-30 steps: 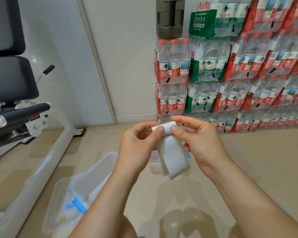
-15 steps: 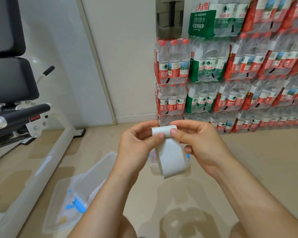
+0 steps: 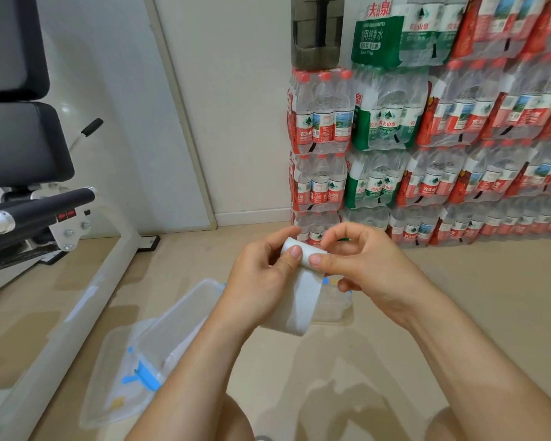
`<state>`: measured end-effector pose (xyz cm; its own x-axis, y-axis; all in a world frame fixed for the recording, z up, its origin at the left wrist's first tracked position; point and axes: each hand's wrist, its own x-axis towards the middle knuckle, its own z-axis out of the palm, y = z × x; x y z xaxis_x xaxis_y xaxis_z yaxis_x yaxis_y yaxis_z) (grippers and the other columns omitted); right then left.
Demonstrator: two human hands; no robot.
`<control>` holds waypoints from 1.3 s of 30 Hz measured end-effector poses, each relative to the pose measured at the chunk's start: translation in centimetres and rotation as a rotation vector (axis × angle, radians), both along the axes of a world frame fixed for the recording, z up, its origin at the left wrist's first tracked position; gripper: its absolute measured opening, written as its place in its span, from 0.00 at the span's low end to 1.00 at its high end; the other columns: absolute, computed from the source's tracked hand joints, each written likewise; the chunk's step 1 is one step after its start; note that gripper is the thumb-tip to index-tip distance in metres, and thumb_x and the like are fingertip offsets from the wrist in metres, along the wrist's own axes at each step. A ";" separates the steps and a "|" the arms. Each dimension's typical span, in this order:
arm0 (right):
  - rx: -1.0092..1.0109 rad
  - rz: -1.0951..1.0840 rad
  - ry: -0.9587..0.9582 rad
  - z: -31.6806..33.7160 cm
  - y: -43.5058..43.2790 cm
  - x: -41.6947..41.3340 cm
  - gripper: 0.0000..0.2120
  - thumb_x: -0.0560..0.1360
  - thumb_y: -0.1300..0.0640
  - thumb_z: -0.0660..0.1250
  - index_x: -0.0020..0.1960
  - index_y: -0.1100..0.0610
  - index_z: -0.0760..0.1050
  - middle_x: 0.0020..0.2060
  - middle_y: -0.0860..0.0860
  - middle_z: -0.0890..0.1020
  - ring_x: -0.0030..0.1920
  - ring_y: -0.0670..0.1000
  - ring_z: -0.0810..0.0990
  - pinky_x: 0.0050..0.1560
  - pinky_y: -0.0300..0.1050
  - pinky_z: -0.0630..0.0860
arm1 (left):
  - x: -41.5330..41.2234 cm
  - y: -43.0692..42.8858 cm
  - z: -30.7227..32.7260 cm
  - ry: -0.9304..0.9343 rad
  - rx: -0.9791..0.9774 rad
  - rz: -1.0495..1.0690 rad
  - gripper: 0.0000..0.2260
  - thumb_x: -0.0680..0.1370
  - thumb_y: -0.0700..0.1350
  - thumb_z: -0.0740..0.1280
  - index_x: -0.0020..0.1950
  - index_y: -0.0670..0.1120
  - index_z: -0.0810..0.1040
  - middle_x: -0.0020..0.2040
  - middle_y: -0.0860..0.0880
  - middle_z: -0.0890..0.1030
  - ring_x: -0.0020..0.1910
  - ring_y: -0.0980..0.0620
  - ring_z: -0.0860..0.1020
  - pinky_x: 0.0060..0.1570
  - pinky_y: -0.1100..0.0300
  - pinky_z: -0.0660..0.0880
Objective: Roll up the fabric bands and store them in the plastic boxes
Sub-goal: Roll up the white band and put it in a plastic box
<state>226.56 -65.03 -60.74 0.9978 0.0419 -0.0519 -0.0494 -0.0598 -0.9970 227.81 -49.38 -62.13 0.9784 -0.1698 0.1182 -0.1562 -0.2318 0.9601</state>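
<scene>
fabric band (image 3: 303,297): white, partly rolled, held in mid-air in front of the person, above the floor (image 3: 458,313). Rolled part sits at the top between both thumbs. Roll axis runs roughly left-right, left end a touch higher. Free tail hangs down off the roll, long axis close to vertical, leaning slightly left. Its bottom end curves back toward the left wrist.

left hand (image 3: 263,281): thumb pressed on the front of the roll, fingers curled round behind it, gripping.
right hand (image 3: 366,268): thumb tip on the roll's right end, index finger hooked over the top, pinching. Its other fingers curl loosely below the roll.

Directly behind the tail: far plastic box (image 3: 334,308), clear, on the floor, blue bits at its rim. Tail and hands cover most of it; contents can't tell.

Lower left: near plastic box (image 3: 178,323), clear, blue latch (image 3: 142,375) on its near end. A flat clear lid (image 3: 105,396) lies beside it, possibly partly under it. Left forearm crosses the box's right side.

Further out:
- water-bottle packs (image 3: 427,138) stacked against the wall at right, behind the hands
- dark jug (image 3: 317,30) on top of the leftmost stack
- bench (image 3: 19,138) with black pads at far left
- its white frame (image 3: 77,297) runs diagonally along the floor just beside the near plastic box
- bare knees (image 3: 236,421) at the bottom edge
</scene>
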 end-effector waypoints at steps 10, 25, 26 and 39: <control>0.338 -0.166 0.054 0.3 -0.7 0.3 0.07 0.72 0.66 0.69 0.45 0.56 0.75 0.38 0.55 0.80 0.34 0.51 0.76 0.23 0.35 0.67 | 0.0 -0.8 0.0 -0.051 -0.055 0.171 0.14 0.66 0.51 0.77 0.40 0.50 0.73 0.37 0.52 0.80 0.35 0.55 0.76 0.36 0.60 0.73; 0.102 0.022 -0.091 0.0 -0.7 0.1 0.11 0.76 0.61 0.66 0.55 0.53 0.81 0.48 0.56 0.84 0.44 0.48 0.77 0.38 0.40 0.68 | -0.1 -0.9 0.4 -0.150 -0.061 0.259 0.09 0.73 0.46 0.72 0.33 0.47 0.79 0.29 0.54 0.79 0.29 0.58 0.74 0.32 0.62 0.72; 0.099 0.034 -0.103 0.0 -0.7 0.1 0.11 0.76 0.61 0.65 0.56 0.54 0.82 0.49 0.57 0.84 0.44 0.48 0.78 0.39 0.40 0.68 | -0.1 -0.8 0.4 -0.167 -0.051 0.262 0.09 0.74 0.46 0.71 0.34 0.47 0.79 0.29 0.54 0.79 0.29 0.58 0.74 0.32 0.62 0.72; 0.184 -0.027 -0.139 -0.3 0.2 0.5 0.12 0.73 0.69 0.67 0.54 0.58 0.81 0.42 0.63 0.78 0.40 0.55 0.72 0.40 0.47 0.71 | -0.1 -0.6 0.4 -0.057 -0.188 0.170 0.08 0.76 0.40 0.68 0.46 0.52 0.72 0.29 0.46 0.78 0.30 0.50 0.73 0.33 0.56 0.70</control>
<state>227.02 -64.86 -61.03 0.9957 0.0113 0.0924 0.0903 0.1231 -0.9883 227.70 -49.99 -61.77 0.9819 0.0270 0.1876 -0.1851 -0.0778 0.9796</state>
